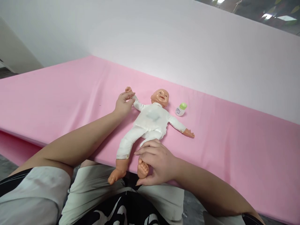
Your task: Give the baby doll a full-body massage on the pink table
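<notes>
Here's the doll [150, 122], flat on its back on the pink desk [234, 150], long axis running from its head at 1 o'clock down to its feet at 7 o'clock, legs hanging over the near edge. The left hand [123, 104] is out at 11 o'clock, fingers pinched on the doll's raised wrist. The right hand [156, 162] is closer in, wrapped around one ankle and foot. A small green-capped bottle [181, 109] lies just beside the head, at 3 o'clock from it.
</notes>
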`<control>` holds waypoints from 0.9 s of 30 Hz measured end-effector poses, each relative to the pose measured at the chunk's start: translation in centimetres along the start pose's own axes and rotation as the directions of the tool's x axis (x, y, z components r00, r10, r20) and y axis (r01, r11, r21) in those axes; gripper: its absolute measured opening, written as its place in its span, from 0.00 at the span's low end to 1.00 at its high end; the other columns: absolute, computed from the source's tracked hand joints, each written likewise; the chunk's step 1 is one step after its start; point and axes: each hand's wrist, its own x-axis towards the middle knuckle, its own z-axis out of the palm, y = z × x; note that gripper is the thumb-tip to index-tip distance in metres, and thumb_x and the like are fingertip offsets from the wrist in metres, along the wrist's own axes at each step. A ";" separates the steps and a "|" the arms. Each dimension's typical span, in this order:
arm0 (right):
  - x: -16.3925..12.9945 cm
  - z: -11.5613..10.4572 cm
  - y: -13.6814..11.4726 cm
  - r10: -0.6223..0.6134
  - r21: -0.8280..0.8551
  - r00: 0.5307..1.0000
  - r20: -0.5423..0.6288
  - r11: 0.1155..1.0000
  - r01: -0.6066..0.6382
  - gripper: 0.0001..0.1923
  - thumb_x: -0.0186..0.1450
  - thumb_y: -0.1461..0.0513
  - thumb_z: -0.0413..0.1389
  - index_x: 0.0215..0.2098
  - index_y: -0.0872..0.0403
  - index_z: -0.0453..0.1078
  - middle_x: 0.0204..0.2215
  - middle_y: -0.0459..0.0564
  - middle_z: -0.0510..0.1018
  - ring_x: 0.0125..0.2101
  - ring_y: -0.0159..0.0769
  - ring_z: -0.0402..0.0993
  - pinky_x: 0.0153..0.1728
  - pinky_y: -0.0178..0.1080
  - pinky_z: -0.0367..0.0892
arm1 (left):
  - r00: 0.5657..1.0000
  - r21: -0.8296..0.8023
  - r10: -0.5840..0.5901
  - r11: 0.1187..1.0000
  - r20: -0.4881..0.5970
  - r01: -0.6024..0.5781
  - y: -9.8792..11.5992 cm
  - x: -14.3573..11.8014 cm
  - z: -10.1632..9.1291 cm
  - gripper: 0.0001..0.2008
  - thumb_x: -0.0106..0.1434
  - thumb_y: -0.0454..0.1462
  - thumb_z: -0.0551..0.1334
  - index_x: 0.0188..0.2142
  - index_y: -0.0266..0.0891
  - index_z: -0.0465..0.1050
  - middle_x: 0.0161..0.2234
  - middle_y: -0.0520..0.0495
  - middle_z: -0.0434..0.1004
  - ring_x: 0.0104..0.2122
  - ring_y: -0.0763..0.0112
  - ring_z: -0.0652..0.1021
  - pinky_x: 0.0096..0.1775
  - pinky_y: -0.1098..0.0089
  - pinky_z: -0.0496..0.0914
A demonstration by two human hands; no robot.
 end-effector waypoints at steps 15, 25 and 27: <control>-0.3 -2.6 6.1 0.205 -0.162 0.913 -0.352 0.948 -0.275 0.27 0.70 0.52 0.62 0.64 0.49 0.67 0.72 0.63 0.63 0.73 0.59 0.58 0.68 0.66 0.63 | 0.636 0.104 0.499 0.733 0.589 -0.672 4.8 -3.8 0.0 0.19 0.70 0.43 0.60 0.55 0.44 0.82 0.69 0.43 0.69 0.69 0.52 0.69 0.69 0.50 0.64; 0.0 -2.5 3.1 0.041 -0.214 0.945 -0.326 0.970 -0.116 0.29 0.61 0.43 0.69 0.53 0.48 0.74 0.55 0.58 0.80 0.59 0.58 0.73 0.59 0.61 0.71 | 0.857 0.194 0.361 0.872 0.367 -0.450 3.9 -3.0 -0.2 0.28 0.68 0.47 0.61 0.65 0.44 0.73 0.71 0.41 0.63 0.70 0.51 0.67 0.69 0.50 0.65; 0.1 -2.0 2.1 -0.003 -0.150 0.964 -0.264 0.988 -0.038 0.30 0.57 0.39 0.69 0.46 0.49 0.75 0.42 0.54 0.83 0.47 0.51 0.78 0.51 0.55 0.74 | 0.930 0.214 0.251 0.926 0.269 -0.311 2.9 -2.2 -0.3 0.31 0.66 0.47 0.62 0.68 0.45 0.68 0.71 0.40 0.62 0.69 0.51 0.67 0.66 0.50 0.68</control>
